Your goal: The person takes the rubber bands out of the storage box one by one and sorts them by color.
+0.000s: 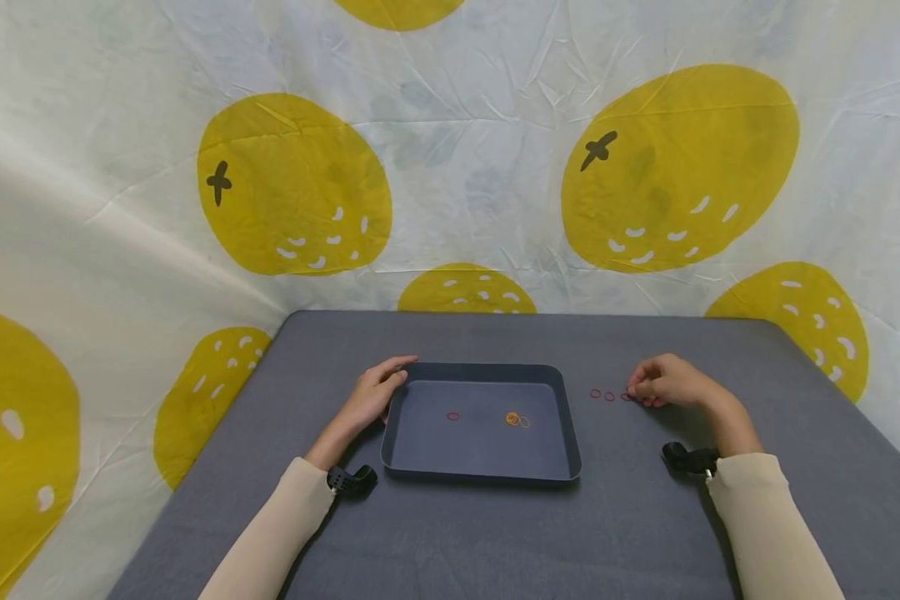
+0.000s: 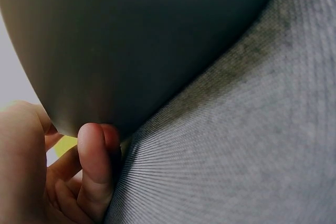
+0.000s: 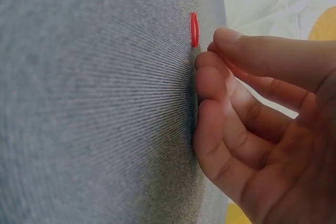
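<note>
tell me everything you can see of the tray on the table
The tray is a shallow, dark blue-grey rectangle with rounded corners, low walls and a flat floor; its smooth surface looks like coated metal or plastic, though which is unclear. It sits upright and flat on the grey table. The person's left hand holds it by its far left corner. Inside lie a red rubber band, left of centre, and some orange rubber bands bunched to the right.

Soft light brightens the curtain [image 1: 15, 192] near nine o'clock; the left wrist view shows the tray [image 2: 131, 40] dark and blurred.
</note>
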### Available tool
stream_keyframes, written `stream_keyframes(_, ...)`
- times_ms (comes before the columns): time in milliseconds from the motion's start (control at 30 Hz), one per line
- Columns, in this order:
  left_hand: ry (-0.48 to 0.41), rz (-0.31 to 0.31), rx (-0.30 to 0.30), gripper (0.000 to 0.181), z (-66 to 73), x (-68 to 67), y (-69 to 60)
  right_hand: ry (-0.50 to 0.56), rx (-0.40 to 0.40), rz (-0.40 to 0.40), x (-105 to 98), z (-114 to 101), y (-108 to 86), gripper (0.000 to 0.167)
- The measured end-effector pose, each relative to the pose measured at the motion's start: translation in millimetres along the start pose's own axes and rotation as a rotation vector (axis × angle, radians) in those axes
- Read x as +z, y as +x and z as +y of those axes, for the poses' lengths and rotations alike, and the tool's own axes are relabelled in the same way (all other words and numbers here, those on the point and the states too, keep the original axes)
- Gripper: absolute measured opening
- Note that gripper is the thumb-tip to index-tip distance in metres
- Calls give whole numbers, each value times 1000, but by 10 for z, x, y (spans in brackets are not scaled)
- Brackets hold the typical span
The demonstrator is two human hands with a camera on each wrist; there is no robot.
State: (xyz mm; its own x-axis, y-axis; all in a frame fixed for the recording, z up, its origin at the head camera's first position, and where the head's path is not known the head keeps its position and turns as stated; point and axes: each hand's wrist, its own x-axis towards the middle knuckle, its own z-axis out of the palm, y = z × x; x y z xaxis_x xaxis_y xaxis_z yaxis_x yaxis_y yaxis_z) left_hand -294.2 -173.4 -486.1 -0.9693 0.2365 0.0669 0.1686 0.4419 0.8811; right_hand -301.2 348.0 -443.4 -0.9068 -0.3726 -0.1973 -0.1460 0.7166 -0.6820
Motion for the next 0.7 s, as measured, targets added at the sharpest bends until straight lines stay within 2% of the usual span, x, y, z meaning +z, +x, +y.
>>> stream_keyframes(700, -4, -3, 0, 39, 17, -1, -3, 1, 15, 11, 4, -4, 19, 21)
